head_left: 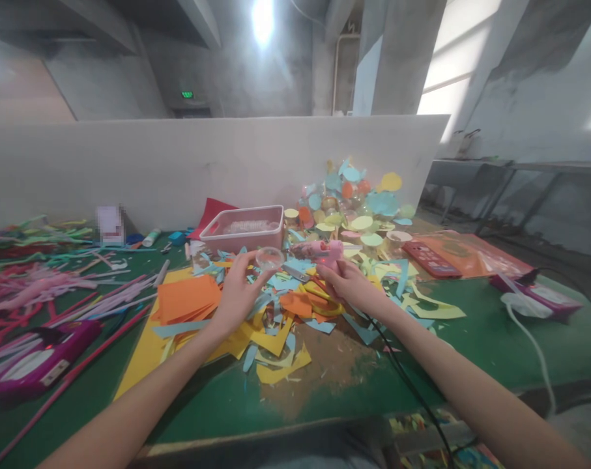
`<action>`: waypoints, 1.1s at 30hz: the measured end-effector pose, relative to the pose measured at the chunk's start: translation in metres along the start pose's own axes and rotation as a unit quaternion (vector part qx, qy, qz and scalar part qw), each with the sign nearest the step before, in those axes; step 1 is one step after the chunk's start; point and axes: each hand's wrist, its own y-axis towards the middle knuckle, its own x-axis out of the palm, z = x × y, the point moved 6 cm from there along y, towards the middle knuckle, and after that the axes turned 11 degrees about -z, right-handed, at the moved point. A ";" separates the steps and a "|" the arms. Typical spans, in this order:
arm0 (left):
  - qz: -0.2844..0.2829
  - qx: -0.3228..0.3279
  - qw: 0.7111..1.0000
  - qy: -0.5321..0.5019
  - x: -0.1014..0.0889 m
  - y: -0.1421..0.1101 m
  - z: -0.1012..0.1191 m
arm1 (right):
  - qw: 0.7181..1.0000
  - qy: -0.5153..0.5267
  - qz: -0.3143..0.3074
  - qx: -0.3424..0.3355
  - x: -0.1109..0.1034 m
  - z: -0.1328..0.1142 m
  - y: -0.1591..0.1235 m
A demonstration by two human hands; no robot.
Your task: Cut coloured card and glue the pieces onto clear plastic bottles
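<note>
My left hand (239, 290) pinches a small clear plastic cup (270, 258) by its rim, above the paper scraps. My right hand (348, 283) grips a pink hot glue gun (319, 251), its nozzle pointing left toward the cup. The gun's black cord (397, 368) runs back along my right forearm. Under both hands lie orange, yellow and blue paper scraps (280, 326) on the green table (471, 339).
A pink plastic tray (244, 228) sits behind the hands. A pile of clear cups with coloured paper discs (354, 202) rises at the back right. Orange sheets (185, 298) lie left. Pink and green strips (55, 286), a purple device (36, 361), a power strip (537, 296).
</note>
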 end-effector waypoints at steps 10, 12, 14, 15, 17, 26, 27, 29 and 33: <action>0.002 0.006 1.000 -0.003 0.000 0.000 0.001 | 1.000 -0.004 -0.014 -0.012 0.001 -0.003 0.000; 0.004 0.004 1.000 -0.003 0.000 0.000 0.001 | 1.000 -0.005 -0.016 -0.011 0.001 -0.002 0.001; 0.004 0.002 1.000 -0.001 0.000 0.000 0.002 | 1.000 -0.006 -0.015 -0.015 0.001 -0.001 0.001; 0.003 0.002 1.000 0.001 0.000 0.000 0.002 | 1.000 -0.008 -0.014 -0.018 0.001 -0.001 0.002; 0.004 0.003 1.000 0.008 -0.001 0.000 0.002 | 1.000 -0.010 -0.013 -0.021 0.001 0.000 0.002; 0.016 -0.006 1.000 0.026 -0.004 0.001 -0.002 | 1.000 -0.003 -0.009 -0.012 0.000 0.001 0.003; 0.022 -0.014 0.999 0.026 -0.005 0.002 -0.003 | 1.000 0.009 -0.012 -0.010 0.000 0.001 0.003; 0.031 -0.032 0.999 0.022 -0.007 0.002 -0.007 | 0.999 0.035 -0.025 -0.008 0.002 0.001 0.003; 0.042 -0.047 0.998 0.021 -0.010 0.003 -0.010 | 0.996 0.066 -0.050 -0.017 0.004 -0.001 0.003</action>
